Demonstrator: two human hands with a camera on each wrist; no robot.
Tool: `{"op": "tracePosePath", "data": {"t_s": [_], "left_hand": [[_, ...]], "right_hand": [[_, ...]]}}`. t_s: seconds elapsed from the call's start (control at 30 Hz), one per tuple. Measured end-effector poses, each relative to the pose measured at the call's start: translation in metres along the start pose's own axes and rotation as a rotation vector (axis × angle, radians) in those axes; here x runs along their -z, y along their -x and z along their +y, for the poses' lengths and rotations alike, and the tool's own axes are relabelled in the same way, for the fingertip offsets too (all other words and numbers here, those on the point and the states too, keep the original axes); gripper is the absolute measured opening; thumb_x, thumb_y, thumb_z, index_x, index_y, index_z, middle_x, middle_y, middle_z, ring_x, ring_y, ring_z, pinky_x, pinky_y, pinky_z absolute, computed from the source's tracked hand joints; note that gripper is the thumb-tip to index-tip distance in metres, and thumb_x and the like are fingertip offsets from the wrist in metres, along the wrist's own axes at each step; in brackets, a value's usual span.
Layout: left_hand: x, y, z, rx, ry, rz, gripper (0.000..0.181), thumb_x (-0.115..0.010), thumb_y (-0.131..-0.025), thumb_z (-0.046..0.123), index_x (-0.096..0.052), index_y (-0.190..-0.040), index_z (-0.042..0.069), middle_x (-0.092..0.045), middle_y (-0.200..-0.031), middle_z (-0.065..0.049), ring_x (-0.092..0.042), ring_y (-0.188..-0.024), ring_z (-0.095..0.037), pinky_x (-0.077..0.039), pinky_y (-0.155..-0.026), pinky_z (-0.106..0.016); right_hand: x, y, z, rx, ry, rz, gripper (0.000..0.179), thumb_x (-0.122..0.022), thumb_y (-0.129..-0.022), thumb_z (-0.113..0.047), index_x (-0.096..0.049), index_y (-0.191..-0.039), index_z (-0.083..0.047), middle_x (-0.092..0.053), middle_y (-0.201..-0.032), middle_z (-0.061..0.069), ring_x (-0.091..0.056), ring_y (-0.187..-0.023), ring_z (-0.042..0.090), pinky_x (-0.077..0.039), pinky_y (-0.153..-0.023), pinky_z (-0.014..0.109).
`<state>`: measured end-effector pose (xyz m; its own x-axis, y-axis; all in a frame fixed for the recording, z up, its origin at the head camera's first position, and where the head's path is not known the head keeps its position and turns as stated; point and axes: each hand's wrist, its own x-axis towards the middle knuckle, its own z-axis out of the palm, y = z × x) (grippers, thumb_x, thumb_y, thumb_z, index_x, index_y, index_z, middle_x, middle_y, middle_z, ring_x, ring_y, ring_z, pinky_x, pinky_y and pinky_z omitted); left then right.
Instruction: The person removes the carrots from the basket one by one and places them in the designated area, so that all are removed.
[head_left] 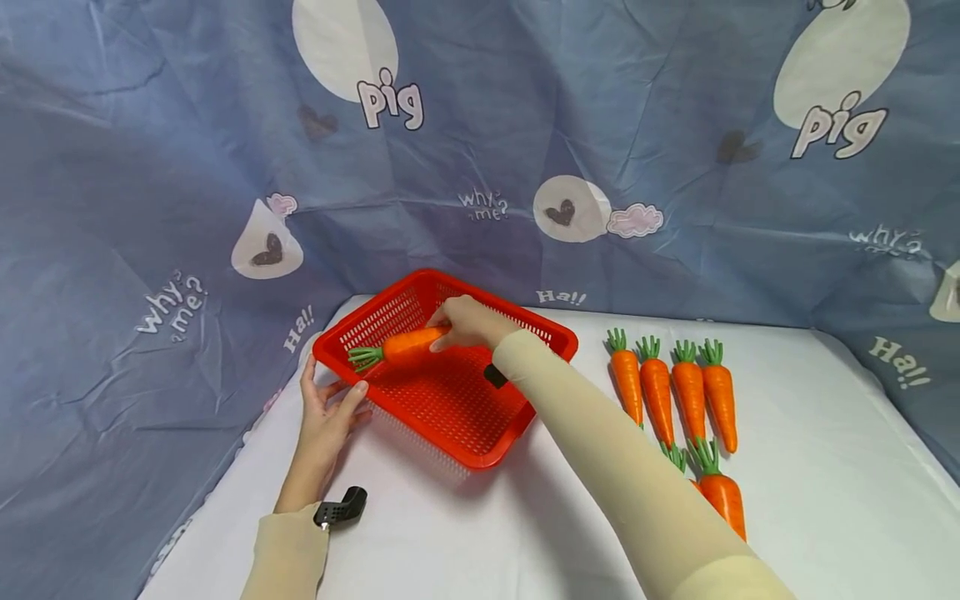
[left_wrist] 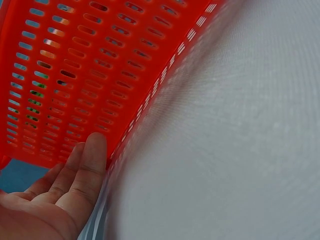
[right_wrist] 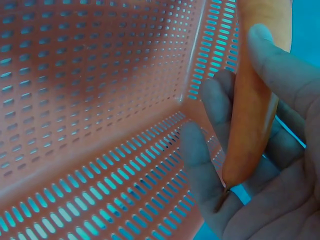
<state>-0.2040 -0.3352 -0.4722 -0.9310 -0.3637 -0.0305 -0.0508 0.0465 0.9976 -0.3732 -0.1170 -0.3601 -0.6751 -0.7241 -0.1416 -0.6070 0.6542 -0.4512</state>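
Observation:
A red perforated plastic basket (head_left: 450,417) stands on the white table. Inside it, my right hand (head_left: 470,323) grips an orange carrot (head_left: 408,346) whose green top points left, over the basket floor. In the right wrist view, the thumb and fingers of the right hand (right_wrist: 285,115) wrap the carrot (right_wrist: 252,110) close to its thin tip. My left hand (head_left: 330,408) holds the basket's left corner, its thumb at the rim. The left wrist view shows the fingers (left_wrist: 92,160) of that hand against the outside of the slotted wall (left_wrist: 95,65).
Right of the basket, several carrots (head_left: 690,387) lie side by side in a row, tops away from me. Nearer, another carrot (head_left: 723,500) lies partly behind my right sleeve (head_left: 607,467). A blue printed cloth (head_left: 480,150) hangs behind the table (head_left: 817,450).

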Motion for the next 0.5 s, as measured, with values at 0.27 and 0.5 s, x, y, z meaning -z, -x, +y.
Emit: {"op": "tracePosePath", "data": {"t_s": [0.27,0.5], "left_hand": [[0.0,0.0,0.0,0.01,0.017,-0.01,0.099,-0.068,-0.106,0.032,0.008,-0.166,0.053,-0.033,-0.161,-0.019,-0.068,-0.102,0.0,-0.065,-0.087,-0.025],[0.0,-0.002,0.0,0.021,0.024,-0.008,0.1,-0.068,-0.107,0.03,0.009,-0.166,0.052,-0.034,-0.159,-0.018,-0.069,-0.098,0.0,-0.065,-0.085,-0.025]], "right_hand": [[0.005,0.008,0.014,0.02,-0.064,-0.004,0.046,-0.079,-0.099,-0.03,-0.072,-0.141,-0.013,-0.075,-0.136,0.006,-0.07,-0.124,0.023,-0.057,-0.109,0.034],[0.007,0.015,0.023,0.027,-0.114,-0.009,0.048,-0.08,-0.099,-0.033,-0.072,-0.142,-0.014,-0.076,-0.134,0.005,-0.07,-0.124,0.022,-0.057,-0.109,0.035]]}}
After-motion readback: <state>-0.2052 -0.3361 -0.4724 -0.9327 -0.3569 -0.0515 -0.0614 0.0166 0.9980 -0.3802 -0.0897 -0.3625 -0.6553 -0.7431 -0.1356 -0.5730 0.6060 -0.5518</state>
